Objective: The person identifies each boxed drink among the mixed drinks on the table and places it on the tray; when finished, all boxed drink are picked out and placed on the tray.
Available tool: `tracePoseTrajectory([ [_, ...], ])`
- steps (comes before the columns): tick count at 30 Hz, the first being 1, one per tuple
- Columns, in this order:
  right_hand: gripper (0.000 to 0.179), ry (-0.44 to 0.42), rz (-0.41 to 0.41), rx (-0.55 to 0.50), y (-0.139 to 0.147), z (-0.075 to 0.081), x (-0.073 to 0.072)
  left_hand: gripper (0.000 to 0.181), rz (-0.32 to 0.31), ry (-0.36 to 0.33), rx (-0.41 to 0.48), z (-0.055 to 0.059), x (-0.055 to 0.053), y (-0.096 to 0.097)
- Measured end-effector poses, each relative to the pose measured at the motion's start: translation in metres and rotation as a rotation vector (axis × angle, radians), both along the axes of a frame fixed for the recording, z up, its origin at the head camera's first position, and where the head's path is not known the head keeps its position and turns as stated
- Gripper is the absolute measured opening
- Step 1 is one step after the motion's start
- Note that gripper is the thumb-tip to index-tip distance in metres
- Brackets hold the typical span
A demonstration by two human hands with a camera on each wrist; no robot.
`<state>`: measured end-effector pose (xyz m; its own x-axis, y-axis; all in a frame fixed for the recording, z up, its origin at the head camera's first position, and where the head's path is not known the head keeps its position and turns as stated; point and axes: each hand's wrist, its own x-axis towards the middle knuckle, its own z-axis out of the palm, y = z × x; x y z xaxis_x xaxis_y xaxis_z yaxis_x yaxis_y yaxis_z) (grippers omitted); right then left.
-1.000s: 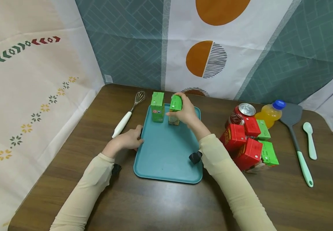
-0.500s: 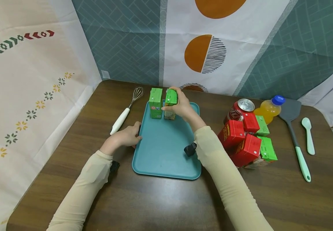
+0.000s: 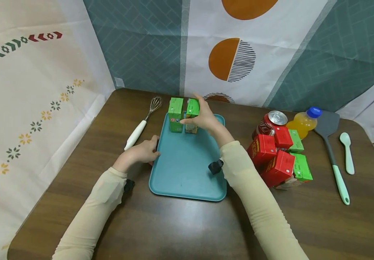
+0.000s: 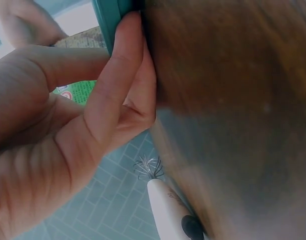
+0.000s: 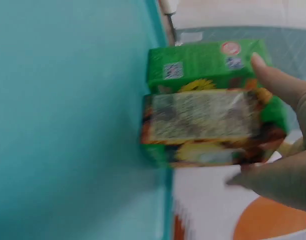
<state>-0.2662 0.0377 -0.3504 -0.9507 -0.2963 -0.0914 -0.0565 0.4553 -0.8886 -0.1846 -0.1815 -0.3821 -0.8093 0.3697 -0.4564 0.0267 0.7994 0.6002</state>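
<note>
My left hand [image 3: 144, 151] holds the left rim of a teal tray [image 3: 187, 173]; in the left wrist view its thumb and fingers pinch the rim. Two green juice boxes stand side by side at the tray's far end. Around the upper part of the right juice box [image 3: 192, 115] my right hand [image 3: 206, 115] has its fingers spread. In the right wrist view, a gap shows between that box and a blurred finger [image 5: 248, 180], while the thumb overlaps the left juice box [image 3: 175, 115].
A whisk [image 3: 138, 130] lies left of the tray. To the right stand red boxes [image 3: 278, 168], green boxes [image 3: 301, 167], a soda can [image 3: 269, 124] and an orange drink bottle [image 3: 303, 123]. A spatula [image 3: 331, 151] and a spoon [image 3: 348, 153] lie farther right.
The right juice box has moved left, up close to the other one. My right hand's fingers have spread away from it. My left hand keeps hold of the tray.
</note>
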Motion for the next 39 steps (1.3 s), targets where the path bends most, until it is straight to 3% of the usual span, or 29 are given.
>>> tracePoseTrajectory([
  [6, 0.097, 0.206, -0.033, 0.038, -0.002, 0.028, 0.025, 0.059, -0.007, 0.009, -0.019, -0.002, -0.001, -0.001],
  [10, 0.087, 0.279, -0.038, 0.025, 0.007, 0.047, 0.053, 0.059, -0.007, 0.001, -0.003, -0.003, -0.002, 0.000],
  [20, 0.081, 0.476, 0.142, -0.057, 0.060, 0.065, 0.136, 0.059, 0.006, -0.010, 0.005, -0.001, -0.005, 0.003],
  [24, 0.083, 0.598, 0.182, 0.032, 0.091, 0.066, 0.164, 0.060, 0.008, -0.019, 0.002, -0.001, -0.003, 0.003],
  [29, 0.089, 0.704, 0.261, 0.136, 0.135, 0.064, 0.178, 0.059, 0.014, -0.026, 0.020, -0.001, -0.002, 0.005],
  [33, 0.092, 0.679, 0.301, 0.179, 0.175, 0.063, 0.185, 0.059, 0.012, -0.026, 0.023, -0.001, -0.002, 0.005],
  [39, 0.094, 0.667, 0.259, 0.217, 0.229, 0.053, 0.192, 0.060, 0.013, -0.025, 0.020, -0.002, -0.003, 0.003],
])
